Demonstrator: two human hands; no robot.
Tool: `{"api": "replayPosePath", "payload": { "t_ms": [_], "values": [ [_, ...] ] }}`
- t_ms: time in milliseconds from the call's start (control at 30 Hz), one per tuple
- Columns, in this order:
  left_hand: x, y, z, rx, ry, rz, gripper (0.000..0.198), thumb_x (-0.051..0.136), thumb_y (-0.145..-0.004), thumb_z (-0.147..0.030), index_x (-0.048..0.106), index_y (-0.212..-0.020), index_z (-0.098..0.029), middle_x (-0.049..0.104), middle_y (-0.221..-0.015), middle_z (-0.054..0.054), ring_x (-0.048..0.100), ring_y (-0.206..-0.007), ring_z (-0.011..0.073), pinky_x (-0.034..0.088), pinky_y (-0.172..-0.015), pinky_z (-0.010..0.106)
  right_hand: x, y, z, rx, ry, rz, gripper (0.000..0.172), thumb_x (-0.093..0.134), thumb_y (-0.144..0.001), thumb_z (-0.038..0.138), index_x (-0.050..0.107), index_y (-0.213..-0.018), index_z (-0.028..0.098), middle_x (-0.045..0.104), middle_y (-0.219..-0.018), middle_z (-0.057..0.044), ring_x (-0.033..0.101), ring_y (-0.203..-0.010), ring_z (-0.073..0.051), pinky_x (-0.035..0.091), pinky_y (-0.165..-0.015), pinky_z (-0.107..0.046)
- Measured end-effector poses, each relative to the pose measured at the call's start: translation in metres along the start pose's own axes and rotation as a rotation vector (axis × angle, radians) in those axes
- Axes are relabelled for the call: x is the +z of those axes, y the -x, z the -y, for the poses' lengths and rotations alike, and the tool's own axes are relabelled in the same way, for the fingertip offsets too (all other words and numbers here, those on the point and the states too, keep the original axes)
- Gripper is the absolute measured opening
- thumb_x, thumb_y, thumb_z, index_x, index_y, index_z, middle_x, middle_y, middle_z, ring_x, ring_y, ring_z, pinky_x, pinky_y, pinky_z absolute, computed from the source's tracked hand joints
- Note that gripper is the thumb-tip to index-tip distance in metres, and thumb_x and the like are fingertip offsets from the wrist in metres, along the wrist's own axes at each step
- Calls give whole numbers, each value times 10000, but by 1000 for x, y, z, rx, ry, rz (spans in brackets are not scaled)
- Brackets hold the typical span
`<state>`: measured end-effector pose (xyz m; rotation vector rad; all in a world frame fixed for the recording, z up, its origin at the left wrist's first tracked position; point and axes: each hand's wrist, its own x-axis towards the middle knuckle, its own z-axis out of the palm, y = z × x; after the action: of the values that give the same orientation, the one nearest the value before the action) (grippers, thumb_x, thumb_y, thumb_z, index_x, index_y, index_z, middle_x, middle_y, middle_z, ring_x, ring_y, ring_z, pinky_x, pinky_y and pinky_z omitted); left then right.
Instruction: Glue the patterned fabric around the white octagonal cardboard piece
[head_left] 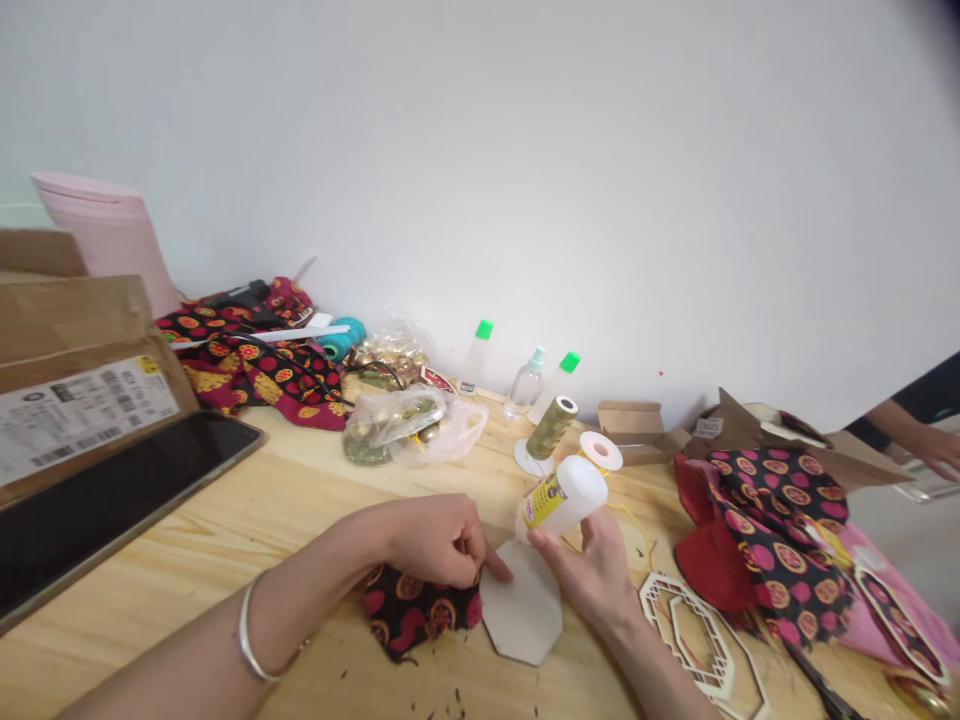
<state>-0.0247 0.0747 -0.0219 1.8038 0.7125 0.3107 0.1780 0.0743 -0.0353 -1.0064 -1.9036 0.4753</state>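
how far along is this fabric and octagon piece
Done, it seems: a white octagonal board is already cut and lies beside a black-and-red printed fabric piece. In hand: the right hand tilts a white glue bottle over the board, and the left hand rests on the fabric. Left: the wooden lattice frame lies apart, untouched by either hand.

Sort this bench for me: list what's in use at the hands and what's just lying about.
In use: left hand on black-and-red patterned fabric; right hand holding white squeeze bottle; white octagonal card.

Lying about: olive thread spool, wooden lattice frame, scissors, plastic bag, tablet.
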Motion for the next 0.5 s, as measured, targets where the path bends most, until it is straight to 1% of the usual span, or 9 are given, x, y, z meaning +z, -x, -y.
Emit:
{"api": "replayPosePath", "payload": {
  "t_ms": [100,300,500],
  "values": [
    [0,-2,1,1,-3,-11,236,381,-543,-35,321,-377,-192,685,-668,12,579,-973,198,448,-601,177,1,0,0,-5,10,-1,191,607,-688,363,603,-753,183,669,-756,-47,616,-670,-212,492,-599,-298],
    [0,-2,3,-2,-15,-3,237,377,-545,-32,309,-384,-193,666,-660,7,579,-970,199,451,-623,185,0,0,0,12,-2,-1,193,603,-690,365,595,-745,180,663,-748,-42,612,-663,-208,488,-604,-299],
    [1,1,1,-3,-6,-10,242,375,-545,-25,322,-379,-192,656,-626,0,581,-962,206,462,-640,200,-1,0,1,32,-18,31,184,618,-684,347,592,-774,188,667,-777,-44,611,-694,-220,483,-625,-309]
  ]
}}
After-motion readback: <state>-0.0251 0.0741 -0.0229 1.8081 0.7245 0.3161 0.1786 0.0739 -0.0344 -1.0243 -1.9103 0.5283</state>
